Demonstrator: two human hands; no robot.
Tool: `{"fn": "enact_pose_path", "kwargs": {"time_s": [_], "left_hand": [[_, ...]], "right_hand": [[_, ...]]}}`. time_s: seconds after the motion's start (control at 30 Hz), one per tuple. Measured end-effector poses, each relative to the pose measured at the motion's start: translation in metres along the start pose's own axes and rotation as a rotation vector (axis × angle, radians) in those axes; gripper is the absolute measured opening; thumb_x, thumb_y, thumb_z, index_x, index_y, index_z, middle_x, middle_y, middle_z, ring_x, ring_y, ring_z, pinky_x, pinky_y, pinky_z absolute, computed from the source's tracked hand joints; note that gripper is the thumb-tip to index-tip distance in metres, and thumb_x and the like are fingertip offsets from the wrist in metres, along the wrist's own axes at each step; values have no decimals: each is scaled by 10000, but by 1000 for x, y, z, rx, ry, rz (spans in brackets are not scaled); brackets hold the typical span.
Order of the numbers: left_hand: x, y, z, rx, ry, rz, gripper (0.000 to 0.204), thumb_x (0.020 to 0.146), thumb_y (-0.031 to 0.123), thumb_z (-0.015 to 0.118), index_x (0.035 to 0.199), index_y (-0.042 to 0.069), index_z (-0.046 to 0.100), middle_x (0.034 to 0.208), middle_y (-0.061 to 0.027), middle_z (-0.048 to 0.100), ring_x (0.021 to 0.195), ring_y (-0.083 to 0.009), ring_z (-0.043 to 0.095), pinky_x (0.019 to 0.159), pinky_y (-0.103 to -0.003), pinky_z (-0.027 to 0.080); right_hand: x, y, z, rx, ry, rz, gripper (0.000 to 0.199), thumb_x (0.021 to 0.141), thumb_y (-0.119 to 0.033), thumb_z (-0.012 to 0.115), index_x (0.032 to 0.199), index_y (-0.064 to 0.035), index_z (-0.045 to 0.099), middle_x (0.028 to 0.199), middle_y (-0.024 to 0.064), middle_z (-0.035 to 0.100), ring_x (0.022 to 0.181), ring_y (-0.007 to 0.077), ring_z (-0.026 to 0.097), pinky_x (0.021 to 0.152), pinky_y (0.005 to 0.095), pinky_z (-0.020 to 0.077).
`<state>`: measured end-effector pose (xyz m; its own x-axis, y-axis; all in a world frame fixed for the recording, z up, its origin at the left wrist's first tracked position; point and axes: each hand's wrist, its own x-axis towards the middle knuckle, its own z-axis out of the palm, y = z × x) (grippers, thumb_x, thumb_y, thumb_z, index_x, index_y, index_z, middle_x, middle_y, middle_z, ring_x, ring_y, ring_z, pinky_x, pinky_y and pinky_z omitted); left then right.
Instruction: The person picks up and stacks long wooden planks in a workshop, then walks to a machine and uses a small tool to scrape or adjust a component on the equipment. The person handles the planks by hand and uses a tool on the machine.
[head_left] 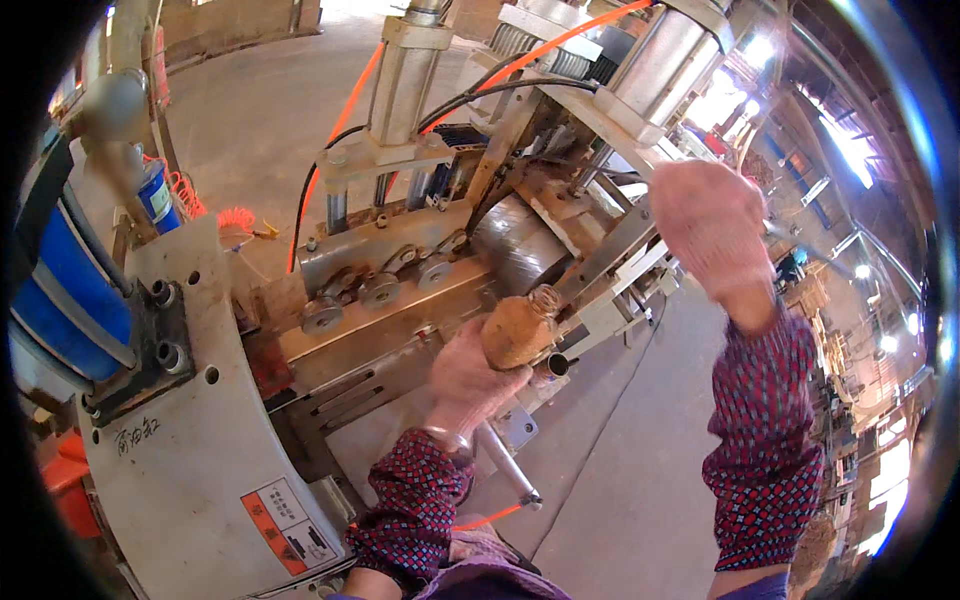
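My left hand (468,378), in a pale pinkish glove, is closed round a brown, dirty bottle-shaped piece (515,332). The ringed neck of this piece points up and away, beside the machine's steel roller (520,240). To the right, my right hand (705,218), gloved alike, is raised in front of the machine frame. Its fingers look curled in and slightly blurred; whatever they hold, if anything, is hidden. Patterned dark red sleeves cover both forearms.
Several small guide wheels (380,290) line the machine's channel. Upright cylinders (405,90) with orange and black hoses rise behind. A grey housing (190,450) with a blue motor-like body (75,290) stands at left. A metal rod (510,465) juts near my left wrist.
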<state>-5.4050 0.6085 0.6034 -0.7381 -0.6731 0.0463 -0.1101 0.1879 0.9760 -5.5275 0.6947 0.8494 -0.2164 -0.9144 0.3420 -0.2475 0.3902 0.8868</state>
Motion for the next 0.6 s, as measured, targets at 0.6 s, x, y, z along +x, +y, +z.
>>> {"fn": "enact_pose_path", "kwargs": {"time_s": [0.6], "left_hand": [[21, -48, 15, 167, 161, 205, 699, 571, 288, 830, 1185, 83, 567, 1088, -98, 652, 1005, -284, 629, 858, -375, 519]], "right_hand": [[-241, 40, -19, 984, -302, 461, 152, 745, -159, 676, 890, -117, 655, 726, 102, 613, 677, 309, 607, 596, 396, 475]]}}
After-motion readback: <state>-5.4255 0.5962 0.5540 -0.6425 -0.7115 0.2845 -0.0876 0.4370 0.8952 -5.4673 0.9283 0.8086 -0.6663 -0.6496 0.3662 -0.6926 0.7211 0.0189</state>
